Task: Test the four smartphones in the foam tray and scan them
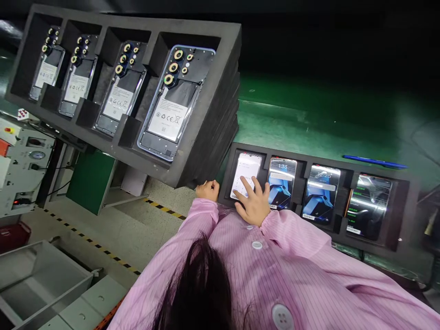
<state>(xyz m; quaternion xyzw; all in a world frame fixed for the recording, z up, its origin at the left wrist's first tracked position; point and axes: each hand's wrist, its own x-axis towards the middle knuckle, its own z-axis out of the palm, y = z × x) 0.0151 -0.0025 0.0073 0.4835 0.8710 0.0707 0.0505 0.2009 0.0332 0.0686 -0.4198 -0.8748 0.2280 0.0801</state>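
My right hand (253, 200) is spread over the leftmost phone (245, 166), whose lit white screen shows above the fingers. That phone lies in a black foam tray (299, 160), beside a phone showing 1:33 (282, 176), another with a blue lock screen (321, 192) and a dark-screened phone with green text (368, 206). My left hand (207, 190) is curled closed at the tray's left end, beside the stacked foam; whether anything is inside its fingers is hidden.
A tall stack of foam trays (206, 123) at the upper left holds several phones with their backs off (168, 117). A blue pen (374, 162) lies behind the low tray on the green mat (292, 119). Grey equipment (25, 160) stands far left.
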